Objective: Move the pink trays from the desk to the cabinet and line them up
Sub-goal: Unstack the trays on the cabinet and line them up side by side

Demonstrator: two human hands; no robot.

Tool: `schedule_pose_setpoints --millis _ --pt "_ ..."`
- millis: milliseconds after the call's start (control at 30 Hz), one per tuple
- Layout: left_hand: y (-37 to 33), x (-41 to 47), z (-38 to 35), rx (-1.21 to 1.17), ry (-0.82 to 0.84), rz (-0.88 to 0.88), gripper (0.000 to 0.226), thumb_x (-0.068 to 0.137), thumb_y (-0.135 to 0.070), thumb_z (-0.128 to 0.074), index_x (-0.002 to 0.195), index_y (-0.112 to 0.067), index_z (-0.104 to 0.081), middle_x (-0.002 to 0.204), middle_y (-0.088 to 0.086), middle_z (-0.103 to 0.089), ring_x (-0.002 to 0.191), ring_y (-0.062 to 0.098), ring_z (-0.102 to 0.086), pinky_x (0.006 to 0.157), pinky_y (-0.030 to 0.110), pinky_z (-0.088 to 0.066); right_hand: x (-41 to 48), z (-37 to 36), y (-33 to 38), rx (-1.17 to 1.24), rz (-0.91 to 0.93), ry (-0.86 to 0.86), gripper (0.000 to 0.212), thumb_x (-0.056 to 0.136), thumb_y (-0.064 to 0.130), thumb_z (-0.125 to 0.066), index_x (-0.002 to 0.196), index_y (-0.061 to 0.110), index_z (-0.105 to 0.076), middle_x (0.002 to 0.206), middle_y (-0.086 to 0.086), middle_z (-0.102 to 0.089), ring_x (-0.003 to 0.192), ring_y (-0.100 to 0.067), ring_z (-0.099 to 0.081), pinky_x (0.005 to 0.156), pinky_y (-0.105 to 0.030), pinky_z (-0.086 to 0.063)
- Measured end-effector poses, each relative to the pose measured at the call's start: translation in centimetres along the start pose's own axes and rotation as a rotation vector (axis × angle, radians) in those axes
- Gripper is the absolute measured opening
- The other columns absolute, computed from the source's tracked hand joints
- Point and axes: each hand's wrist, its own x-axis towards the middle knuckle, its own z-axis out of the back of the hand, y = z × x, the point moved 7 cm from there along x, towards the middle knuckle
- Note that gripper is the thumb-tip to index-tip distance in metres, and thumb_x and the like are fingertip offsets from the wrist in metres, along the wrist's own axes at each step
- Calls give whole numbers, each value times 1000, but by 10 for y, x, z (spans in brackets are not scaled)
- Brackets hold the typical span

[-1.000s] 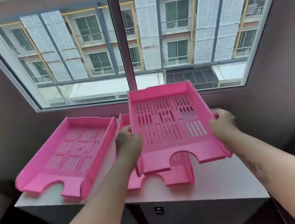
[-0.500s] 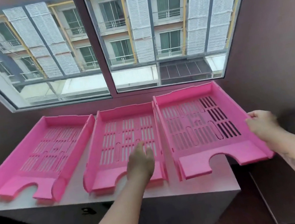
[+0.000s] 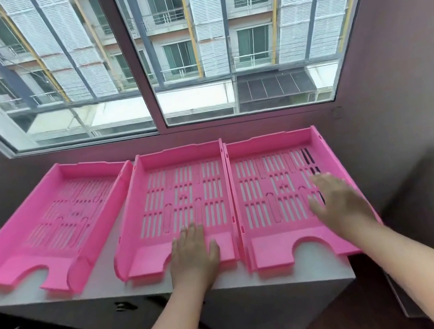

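Pink plastic sits under both hands: the left hand (image 3: 194, 251) lies flat, fingers loosely together, on the front of the middle tray (image 3: 178, 199), while the right hand (image 3: 337, 201) rests spread and flat inside the right tray (image 3: 270, 184), gripping nothing. The left tray (image 3: 55, 220) sits skewed, overhanging the white cabinet (image 3: 233, 305) at its left edge; the right tray's outer corner overhangs too.

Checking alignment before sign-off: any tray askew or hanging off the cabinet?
Yes. The left tray sits angled, not parallel to the middle tray and right tray, and overhangs the cabinet's left edge. The right tray overhangs on the right.
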Motion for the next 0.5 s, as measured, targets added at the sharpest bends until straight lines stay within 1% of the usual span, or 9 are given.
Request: schedule_pose_setpoints --millis 33,67,133,200,233,300,400,467,500 --pt "1 0 0 7 -3 -2 63 96 -41 -32 155 -19 -26 165 4 -22 152 22 -17 123 42 -10 -7 -14 16 -33 71 97 58 95 38 -53 149 21 -41 157 -6 -41 146 -26 -34 118 -45 -28" --pt "1 0 -1 14 -6 -7 63 97 -41 -31 156 -19 -26 165 4 -22 152 22 -17 124 42 -10 -14 -31 26 -70 102 202 61 95 46 -48 152 29 -35 161 -1 -32 151 -24 -25 121 -45 -21" --pt "-1 0 -3 24 0 -31 62 98 -39 -28 157 -19 -24 166 3 -19 153 20 -14 124 43 -9 -30 -60 30 -136 91 354 67 95 61 -33 156 41 -16 167 4 -11 155 -25 -5 123 -47 -5" --pt "-2 2 -4 33 14 -61 62 99 -39 -25 158 -20 -20 167 1 -16 153 19 -11 124 42 -8 -38 -76 29 -184 85 391 70 91 68 -19 155 45 1 166 4 8 154 -27 9 123 -50 4" --pt "-3 4 -3 37 16 -75 62 99 -40 -24 158 -21 -19 167 0 -15 153 18 -10 124 42 -7 -38 -78 28 -191 81 387 71 90 70 -14 153 45 7 165 2 13 153 -28 13 123 -51 5" --pt "-3 6 0 49 9 -104 62 98 -41 -22 158 -23 -17 167 -2 -14 153 16 -9 124 42 -7 -33 -81 29 -206 78 377 73 88 71 -11 151 44 12 164 0 16 152 -27 15 123 -53 4" --pt "2 9 7 65 12 -132 62 98 -41 -22 158 -24 -17 167 -3 -13 153 15 -9 124 41 -7 -28 -83 35 -202 72 354 75 86 72 -9 153 43 10 164 0 16 152 -28 14 123 -53 6" --pt "37 50 -1 53 73 -102 62 99 -41 -23 158 -24 -17 166 -3 -13 153 14 -9 122 39 -5 4 -122 56 -188 49 404 75 86 72 -9 153 43 9 164 0 16 152 -28 15 123 -53 6" --pt "39 51 1 73 73 -110 62 99 -41 -23 158 -24 -16 166 -3 -13 153 14 -9 122 38 -5 3 -123 59 -199 52 398 75 86 72 -9 153 44 9 164 0 16 152 -28 15 123 -53 6"
